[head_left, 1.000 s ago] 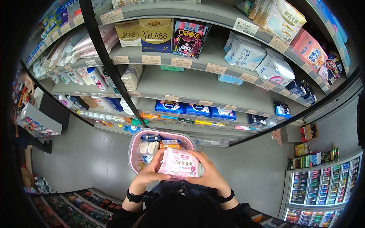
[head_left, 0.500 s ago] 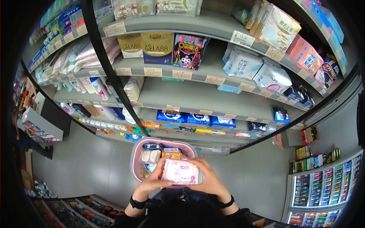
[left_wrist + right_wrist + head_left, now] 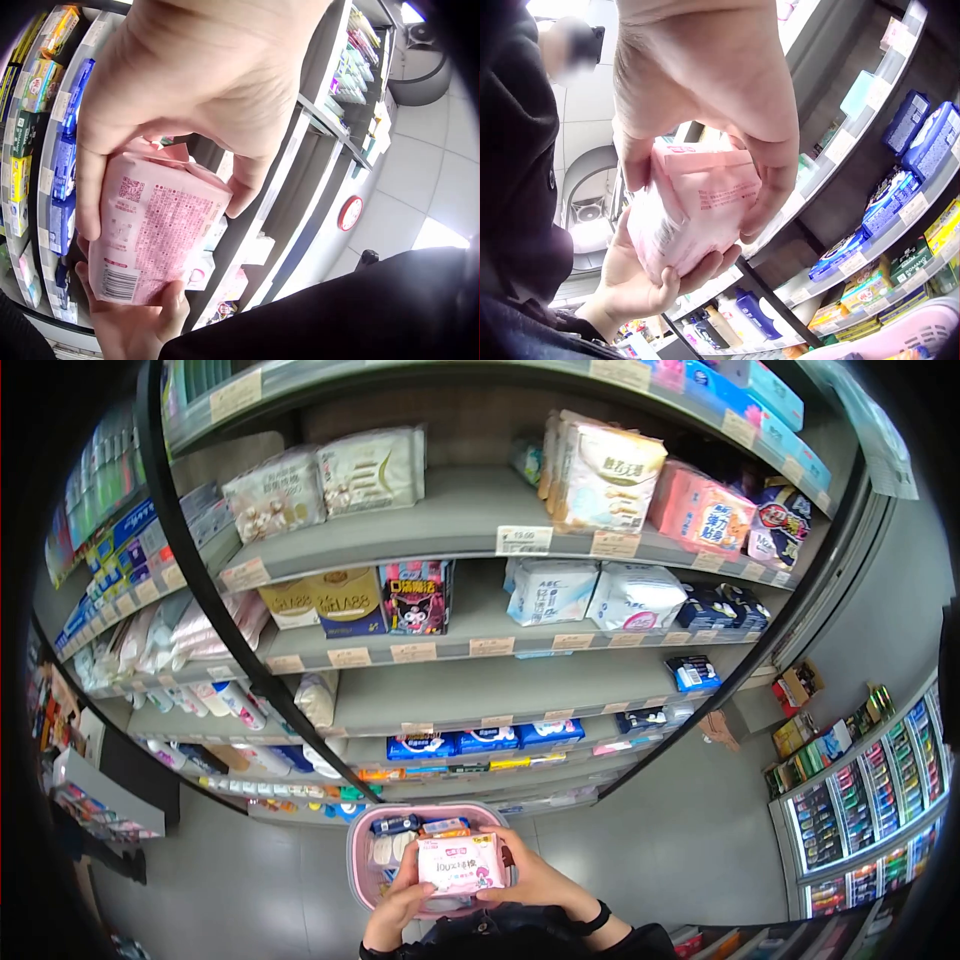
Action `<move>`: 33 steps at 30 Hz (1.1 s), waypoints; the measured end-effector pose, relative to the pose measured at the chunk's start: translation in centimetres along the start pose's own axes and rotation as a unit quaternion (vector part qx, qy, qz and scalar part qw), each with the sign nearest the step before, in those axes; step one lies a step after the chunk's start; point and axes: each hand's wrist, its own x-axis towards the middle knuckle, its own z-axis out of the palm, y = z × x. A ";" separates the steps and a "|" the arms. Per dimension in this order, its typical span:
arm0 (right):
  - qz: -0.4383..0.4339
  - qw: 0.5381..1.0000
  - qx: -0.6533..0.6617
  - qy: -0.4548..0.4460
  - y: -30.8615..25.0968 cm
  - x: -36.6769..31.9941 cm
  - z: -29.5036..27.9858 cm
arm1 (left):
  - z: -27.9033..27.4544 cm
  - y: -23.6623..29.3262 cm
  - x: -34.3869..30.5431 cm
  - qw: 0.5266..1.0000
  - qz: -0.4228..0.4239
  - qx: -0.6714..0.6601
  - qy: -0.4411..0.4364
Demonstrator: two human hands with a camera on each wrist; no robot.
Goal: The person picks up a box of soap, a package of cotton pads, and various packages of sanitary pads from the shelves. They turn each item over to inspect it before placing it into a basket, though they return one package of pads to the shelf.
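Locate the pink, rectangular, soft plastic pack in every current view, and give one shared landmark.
Head: the pink, rectangular, soft plastic pack is low, near centre.
Left wrist: pack left of centre, below mid-height.
Right wrist: pack near centre.
Shared landmark: glossy blue rectangular packets on the shelf.

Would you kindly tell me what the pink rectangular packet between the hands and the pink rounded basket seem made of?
The pink rectangular packet looks like thin, slightly glossy plastic film, judging by its creased, folded end; coated paper is possible. The pink rounded basket is probably smooth moulded plastic, given its curved rim and perforated wall.
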 end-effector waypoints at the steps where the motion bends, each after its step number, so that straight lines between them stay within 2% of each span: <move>1: -0.001 1.000 -0.005 0.015 -0.1 -0.1 0.0 | -1.3 -0.9 0.5 1.000 0.004 0.016 -0.008; 2: -0.005 1.000 -0.006 0.019 0.2 -0.2 0.0 | -1.4 -0.9 0.8 1.000 0.005 0.021 -0.013; 4: 0.011 0.999 0.031 0.040 1.0 -0.2 0.0 | -1.6 -0.9 1.3 0.998 -0.063 -0.001 -0.002; 9: 0.003 0.993 0.106 0.046 1.1 0.0 -0.3 | -2.4 -1.9 2.1 0.999 -0.034 -0.015 0.003; 12: 0.013 0.990 0.131 0.050 0.9 0.0 -0.3 | -2.0 -1.5 2.2 0.998 -0.001 0.058 -0.010; 14: 0.007 0.989 0.134 0.056 1.2 0.0 -0.3 | -1.2 -1.4 2.6 0.991 0.056 0.121 0.001; 15: -0.003 0.992 0.115 0.058 1.4 -0.1 -0.5 | -0.3 -1.0 2.5 0.996 0.031 0.078 0.003; 18: 0.000 0.993 0.102 0.064 1.4 -0.2 -0.9 | 0.0 -1.0 2.7 0.997 0.023 0.067 0.001; 24: 0.038 0.993 0.092 0.065 1.6 -0.4 -1.4 | 1.3 -1.0 2.9 0.991 0.041 0.124 -0.005; 27: 0.053 0.993 0.087 0.060 2.0 -0.5 -1.9 | 1.7 -1.1 3.1 0.994 0.023 0.105 -0.011; 29: 0.015 0.989 0.125 0.079 2.4 -0.5 -2.2 | 2.0 -1.2 3.3 0.995 0.019 0.096 -0.012; 33: 0.011 0.986 0.136 0.091 3.1 -0.7 -2.8 | 3.0 -1.3 3.4 0.993 0.031 0.104 -0.045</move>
